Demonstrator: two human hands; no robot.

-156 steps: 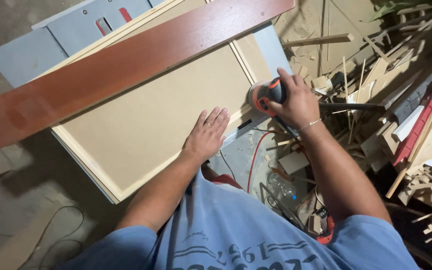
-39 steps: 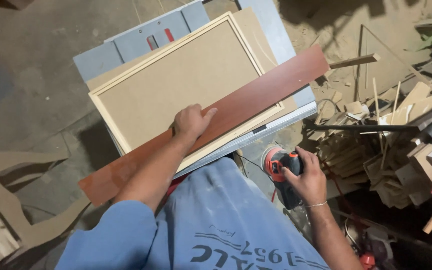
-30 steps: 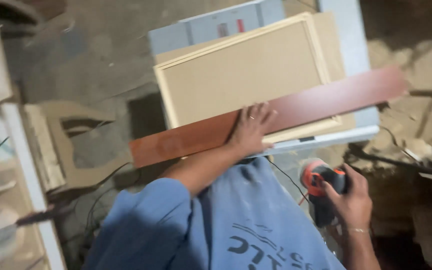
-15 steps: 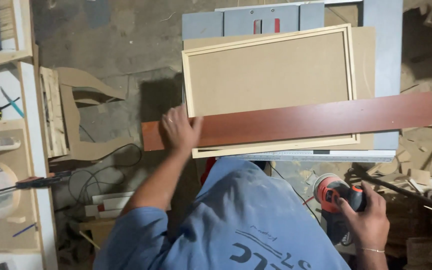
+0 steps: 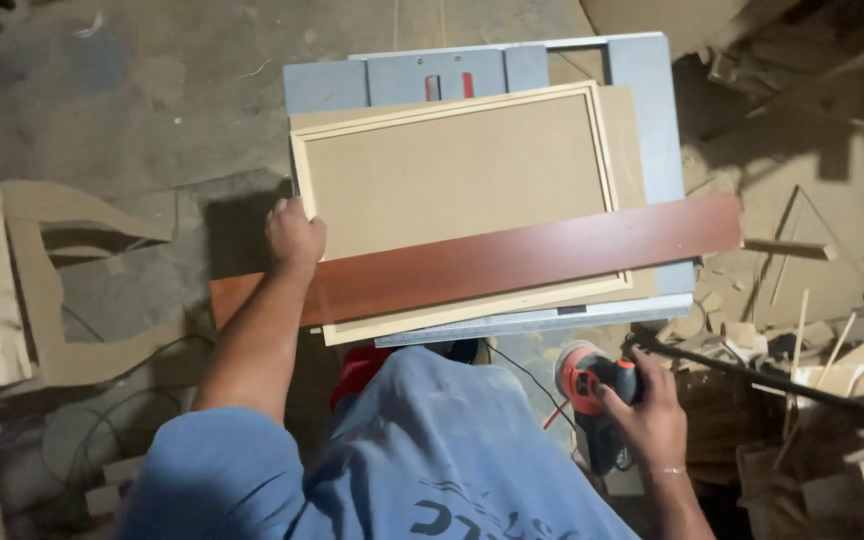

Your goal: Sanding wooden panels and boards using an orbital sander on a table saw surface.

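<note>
Left hand [image 5: 294, 236] was closed over the left edge of the framed panel [image 5: 452, 185], its grip also touching the red-brown board [image 5: 512, 262]. The panel was laid flat on the grey worktop [image 5: 657, 120]. The board was laid slantwise across the panel's near side, both ends overhanging. Right hand [image 5: 652, 420] was held low, right of the worktop and clear of it, its grip wrapped firmly around an orange-and-black sander [image 5: 592, 375]. Wood offcuts [image 5: 812, 340] were heaped on the floor at far right.
</note>
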